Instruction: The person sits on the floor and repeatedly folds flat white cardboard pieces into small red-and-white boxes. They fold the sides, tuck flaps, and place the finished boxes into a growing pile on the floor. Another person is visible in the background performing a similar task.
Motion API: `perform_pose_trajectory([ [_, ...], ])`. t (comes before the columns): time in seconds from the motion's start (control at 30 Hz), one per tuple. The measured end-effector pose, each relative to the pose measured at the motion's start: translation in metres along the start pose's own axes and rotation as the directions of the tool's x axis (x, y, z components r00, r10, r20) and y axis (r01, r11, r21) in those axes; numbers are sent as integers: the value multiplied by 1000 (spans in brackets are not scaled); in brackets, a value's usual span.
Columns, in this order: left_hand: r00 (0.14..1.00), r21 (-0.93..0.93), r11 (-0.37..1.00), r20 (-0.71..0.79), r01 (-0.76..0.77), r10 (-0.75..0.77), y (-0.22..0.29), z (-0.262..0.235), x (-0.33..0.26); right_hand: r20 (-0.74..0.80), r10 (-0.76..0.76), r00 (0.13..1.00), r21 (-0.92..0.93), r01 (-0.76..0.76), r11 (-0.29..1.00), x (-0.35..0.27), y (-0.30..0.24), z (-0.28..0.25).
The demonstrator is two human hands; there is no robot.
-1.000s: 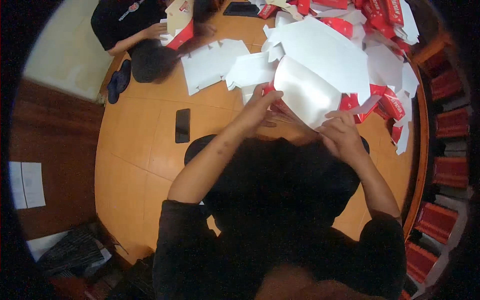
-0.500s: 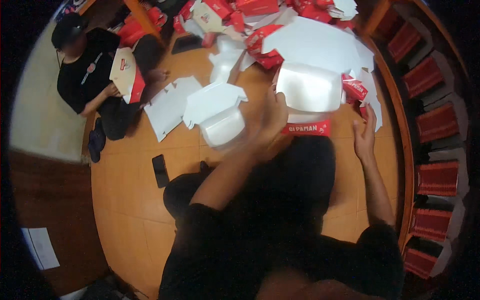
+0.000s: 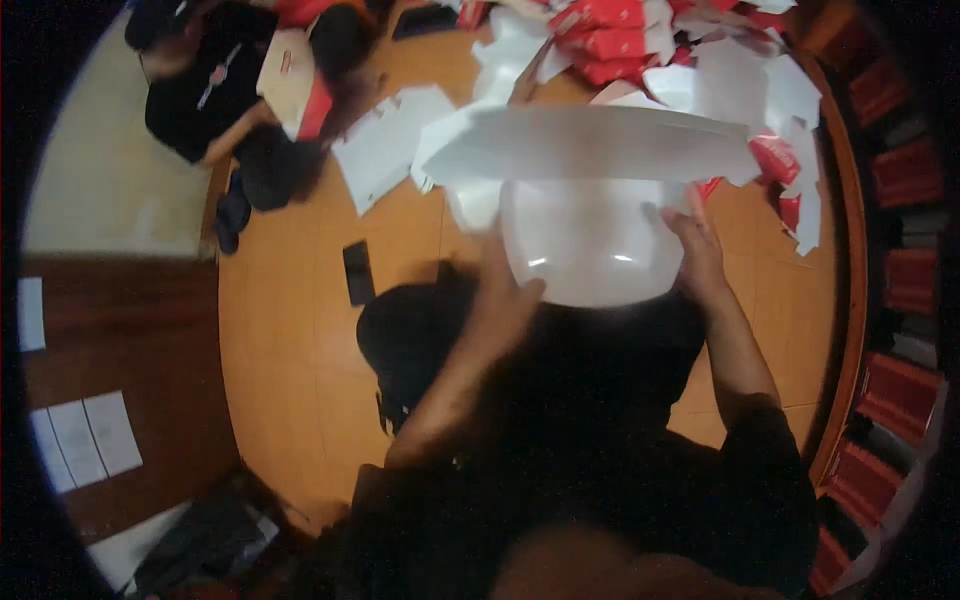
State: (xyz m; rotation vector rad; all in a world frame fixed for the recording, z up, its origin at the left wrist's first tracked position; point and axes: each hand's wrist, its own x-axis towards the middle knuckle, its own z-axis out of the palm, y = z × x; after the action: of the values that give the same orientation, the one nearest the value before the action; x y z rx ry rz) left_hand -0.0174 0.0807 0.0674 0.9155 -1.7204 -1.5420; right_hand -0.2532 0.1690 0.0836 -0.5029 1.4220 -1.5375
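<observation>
Between my hands, above my lap, is a folded paper food box [image 3: 600,240] with its glossy white inside facing up. Its wide lid flap [image 3: 590,145] stands open along the far side. My left hand [image 3: 508,305], somewhat blurred, grips the box at its near left corner, thumb over the rim. On the right wall my right hand [image 3: 698,250] is closed, thumb at the inner edge and fingers outside. Just beyond the left side of the lid lies another open white box [image 3: 470,205], partly covered by it.
Red and white cartons [image 3: 615,40] are heaped at the far side. Flat white carton sheets [image 3: 390,140] and a phone [image 3: 357,273] lie on the tiled floor at left. A co-worker [image 3: 215,90] sits there holding a cream-and-red carton [image 3: 290,85]. Stacked red cartons [image 3: 905,395] line the right.
The box has come nearer to me and its lid has tipped up. My right hand, earlier apart from it, now grips its right side. The view has shifted.
</observation>
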Motion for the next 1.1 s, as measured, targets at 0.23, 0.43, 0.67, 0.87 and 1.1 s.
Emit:
perform_pose_trajectory([
  [0.23, 879, -380, 802, 73, 461, -471, -25, -85, -89, 238, 270, 933, -268, -205, 941, -64, 102, 24],
  [0.43, 770, -457, 739, -163, 495, -616, -10, -69, -115, 158, 198, 967, 132, -219, 967, -79, 102, 37],
  [0.67, 726, -367, 857, -466, 362, -506, -8, -25, -129, -200, 270, 942, 441, -159, 883, -103, 110, 70],
  [0.87, 711, -409, 855, -492, 320, -502, -14, -37, -138, -187, 214, 959, 148, -188, 971, -117, 112, 60],
  [1.1, 680, -420, 822, -474, 384, -560, -1, -48, -135, -95, 208, 973, 105, -198, 975, -112, 120, 39],
])
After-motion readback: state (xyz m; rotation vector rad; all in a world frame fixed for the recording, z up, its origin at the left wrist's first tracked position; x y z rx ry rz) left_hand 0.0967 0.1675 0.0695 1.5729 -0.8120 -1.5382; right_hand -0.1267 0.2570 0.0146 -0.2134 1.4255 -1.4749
